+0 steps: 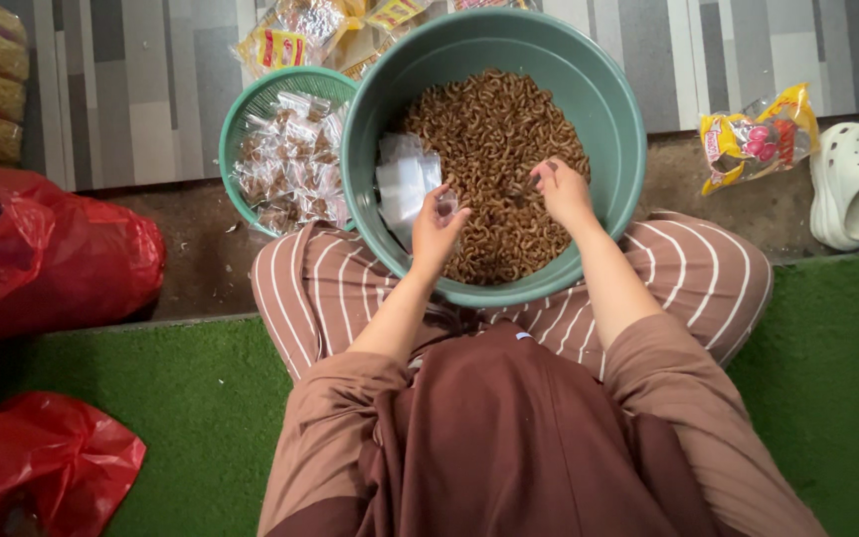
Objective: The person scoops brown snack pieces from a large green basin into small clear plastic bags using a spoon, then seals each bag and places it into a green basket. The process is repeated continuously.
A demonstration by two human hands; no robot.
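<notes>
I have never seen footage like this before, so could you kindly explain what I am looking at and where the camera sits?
There is no machine here. One camera is worn on a person's head and looks down at their own lap and two bare hands.

The person sits cross-legged on a green mat, with a large green basin resting on striped trousers. The basin holds small brown curled snacks and a stack of clear little bags.

The left hand holds one small clear bag open. The right hand pinches snacks just above the heap.

Beside the basin stands a smaller green basket of filled packets. Red plastic bags lie to the left, and a yellow snack packet and a white clog to the right.
</notes>
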